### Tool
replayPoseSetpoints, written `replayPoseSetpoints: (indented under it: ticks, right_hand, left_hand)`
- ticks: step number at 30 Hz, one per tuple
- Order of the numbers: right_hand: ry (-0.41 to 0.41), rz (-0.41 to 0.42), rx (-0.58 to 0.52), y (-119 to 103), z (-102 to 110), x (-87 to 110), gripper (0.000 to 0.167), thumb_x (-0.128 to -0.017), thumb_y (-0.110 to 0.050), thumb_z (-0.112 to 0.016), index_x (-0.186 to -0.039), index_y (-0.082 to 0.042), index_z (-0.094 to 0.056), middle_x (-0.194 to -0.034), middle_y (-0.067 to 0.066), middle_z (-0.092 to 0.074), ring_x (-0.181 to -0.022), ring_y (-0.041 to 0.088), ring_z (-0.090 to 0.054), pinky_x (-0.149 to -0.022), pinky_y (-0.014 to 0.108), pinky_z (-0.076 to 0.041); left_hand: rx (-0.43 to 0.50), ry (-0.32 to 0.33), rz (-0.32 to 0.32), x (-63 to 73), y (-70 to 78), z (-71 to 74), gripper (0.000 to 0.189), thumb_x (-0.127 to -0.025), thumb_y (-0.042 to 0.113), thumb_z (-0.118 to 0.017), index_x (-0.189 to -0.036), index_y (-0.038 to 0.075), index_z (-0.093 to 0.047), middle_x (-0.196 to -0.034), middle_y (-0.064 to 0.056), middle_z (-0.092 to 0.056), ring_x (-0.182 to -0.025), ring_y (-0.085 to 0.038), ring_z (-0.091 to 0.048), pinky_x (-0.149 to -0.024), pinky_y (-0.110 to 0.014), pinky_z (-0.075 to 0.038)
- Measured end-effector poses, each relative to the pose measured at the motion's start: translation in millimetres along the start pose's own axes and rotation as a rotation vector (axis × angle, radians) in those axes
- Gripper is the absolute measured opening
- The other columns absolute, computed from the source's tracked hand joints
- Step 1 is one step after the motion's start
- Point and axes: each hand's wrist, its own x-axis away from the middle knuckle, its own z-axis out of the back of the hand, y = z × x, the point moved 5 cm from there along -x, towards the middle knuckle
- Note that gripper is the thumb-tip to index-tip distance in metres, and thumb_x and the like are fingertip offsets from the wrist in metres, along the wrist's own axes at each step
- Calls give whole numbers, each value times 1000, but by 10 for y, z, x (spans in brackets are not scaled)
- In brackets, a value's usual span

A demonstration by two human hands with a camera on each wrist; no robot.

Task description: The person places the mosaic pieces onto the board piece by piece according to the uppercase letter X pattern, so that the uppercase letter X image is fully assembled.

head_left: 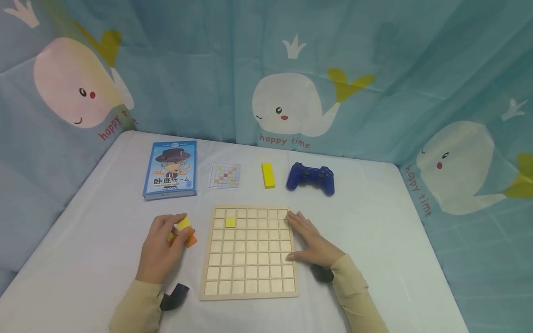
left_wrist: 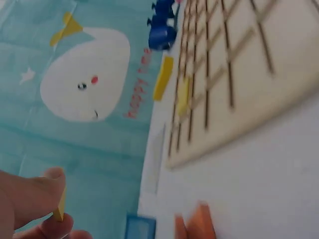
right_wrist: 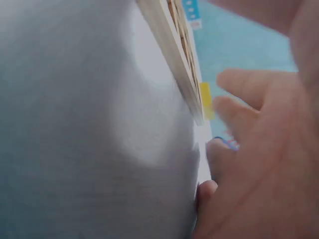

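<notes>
A square wooden grid board (head_left: 251, 247) lies flat on the table, with one yellow tile (head_left: 230, 222) in a cell near its upper left. To the left of the board, my left hand (head_left: 160, 249) pinches a thin yellow tile (left_wrist: 61, 206) between thumb and fingertips. Orange tiles (head_left: 191, 241) lie on the table by that hand; the hand partly hides the pile. On the other side, my right hand (head_left: 314, 243) rests along the board's right edge, fingers extended and thumb apart, holding nothing.
Behind the board are a blue game box (head_left: 171, 171), a patterned grid card (head_left: 225, 175), a yellow block (head_left: 268, 175) and a dark blue game controller (head_left: 310, 178). A whale-print curtain (head_left: 200, 83) hangs beyond the white table (head_left: 374, 259).
</notes>
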Motion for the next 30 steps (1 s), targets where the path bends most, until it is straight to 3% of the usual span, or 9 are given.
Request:
replayPoseSetpoints:
  ticks: [6,12,15,19,26,30]
  right_hand:
    - [-44,23,-2,7,13,-36,95,-79,-41,-76,-153,-15,-23,-161,2,-11,-148,29,-2,-118,51,-1]
    - [-72,-15,5,24,-15,-61,100,-80,-45,-74,-154,-13,-15,-162,1,-4,-148,26,2,-118,47,1]
    - [-71,-30,1,33,-19,-68,102,-80,-46,-74,-154,-13,-13,-162,1,-3,-148,25,3,-118,47,1]
    - [-73,-45,-8,37,-17,-72,103,-79,-46,-74,-154,-13,-11,-162,0,-3,-148,24,2,-118,48,0]
    - [-71,-66,5,26,-30,-58,104,-79,-46,-74,-154,-13,-11,-162,1,-5,-148,26,0,-118,51,-3]
    - [-63,-51,26,-43,-26,-29,104,-79,-44,-74,-154,-9,-12,-161,7,-7,-148,30,-3,-117,53,-4]
  left_hand:
    - [59,-65,-160,-194,327,-212,32,-84,11,-73,-115,7,-65,-108,-7,-54,-84,-16,-51,-65,-29,-46]
    - [100,-155,-277,-309,525,-498,32,-83,14,-75,-113,6,-65,-104,-7,-55,-84,-20,-55,-73,-38,-51]
    - [107,-210,-295,-365,617,-640,31,-85,17,-74,-113,7,-65,-102,-6,-56,-83,-20,-55,-74,-37,-50]
    - [105,-300,-272,-424,759,-814,30,-87,21,-71,-114,9,-65,-104,-5,-56,-85,-19,-53,-77,-36,-49]
    - [58,-338,-332,-432,944,-1141,26,-85,20,-73,-109,12,-68,-101,-4,-54,-90,-20,-48,-74,-34,-48]
    - [30,-414,-338,-385,982,-1320,28,-86,24,-72,-111,12,-68,-101,-2,-55,-90,-18,-48,-74,-32,-48]
